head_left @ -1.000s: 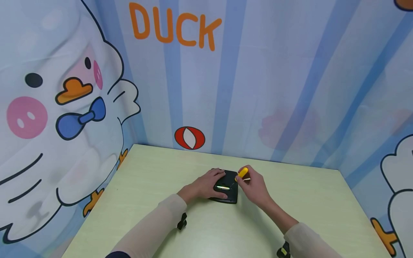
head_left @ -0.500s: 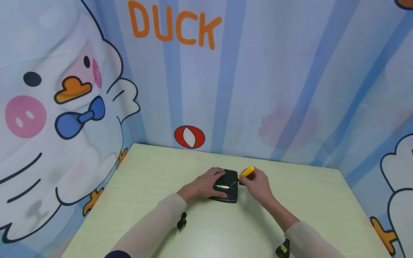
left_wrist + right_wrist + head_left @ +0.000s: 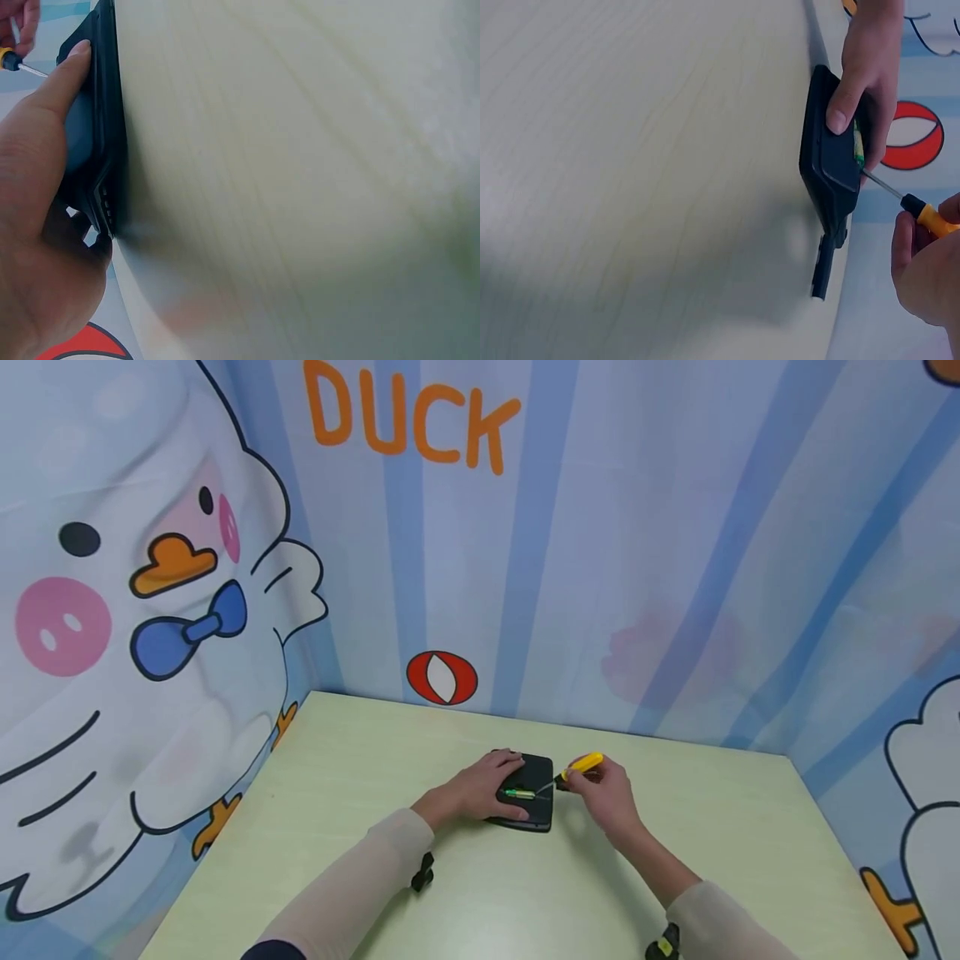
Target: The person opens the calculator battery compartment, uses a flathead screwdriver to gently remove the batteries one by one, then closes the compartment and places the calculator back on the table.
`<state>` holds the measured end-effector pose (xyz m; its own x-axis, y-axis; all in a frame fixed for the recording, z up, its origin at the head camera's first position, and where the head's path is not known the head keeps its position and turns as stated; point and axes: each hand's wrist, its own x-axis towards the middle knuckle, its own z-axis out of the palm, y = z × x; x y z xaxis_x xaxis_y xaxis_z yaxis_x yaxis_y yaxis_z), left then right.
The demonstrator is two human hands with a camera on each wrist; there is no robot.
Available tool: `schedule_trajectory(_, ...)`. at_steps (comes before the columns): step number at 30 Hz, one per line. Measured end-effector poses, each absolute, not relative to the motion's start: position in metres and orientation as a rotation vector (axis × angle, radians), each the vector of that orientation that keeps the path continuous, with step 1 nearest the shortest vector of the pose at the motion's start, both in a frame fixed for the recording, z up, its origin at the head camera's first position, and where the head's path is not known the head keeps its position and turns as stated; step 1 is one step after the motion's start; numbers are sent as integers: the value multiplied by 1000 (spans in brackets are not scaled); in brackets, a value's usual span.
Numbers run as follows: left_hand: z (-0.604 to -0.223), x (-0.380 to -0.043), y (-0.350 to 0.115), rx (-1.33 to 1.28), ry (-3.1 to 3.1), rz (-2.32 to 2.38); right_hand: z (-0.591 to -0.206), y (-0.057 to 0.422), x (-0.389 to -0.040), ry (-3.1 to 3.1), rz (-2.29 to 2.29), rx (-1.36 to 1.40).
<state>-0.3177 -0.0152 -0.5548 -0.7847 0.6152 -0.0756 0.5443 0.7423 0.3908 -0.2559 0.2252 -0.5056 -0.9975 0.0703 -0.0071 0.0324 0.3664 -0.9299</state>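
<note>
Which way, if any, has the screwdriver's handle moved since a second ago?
Yes, rightward: the head view shows the yellow handle farther from the printed ball.

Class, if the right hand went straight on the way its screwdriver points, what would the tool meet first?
Most likely the green battery in the black device: the screwdriver in the right hand aims at its end. Whether the tip touches it is hard to tell.
</note>
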Motion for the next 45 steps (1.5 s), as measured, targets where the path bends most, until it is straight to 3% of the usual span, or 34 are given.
schedule_trajectory(10, -555, -317, -15, 906, 2743, 503, -496, 204, -248, -2687, 1207, 243)
schedule_trajectory(15, -555, -317, -13, 901, 2748, 512, -492, 204, -250, -2709, 1176, 252)
schedule_trajectory(24, -556, -320, -13, 940, 2731, 550, -500, 223, -253, -2620, 1670, -144)
schedule_trajectory(35, -557, -318, -17, 956, 2729, 537, -513, 238, -256, -2372, 2181, -244)
schedule_trajectory(45, -557, -319, -17, 943, 2734, 525, -511, 237, -253, -2392, 2140, -244)
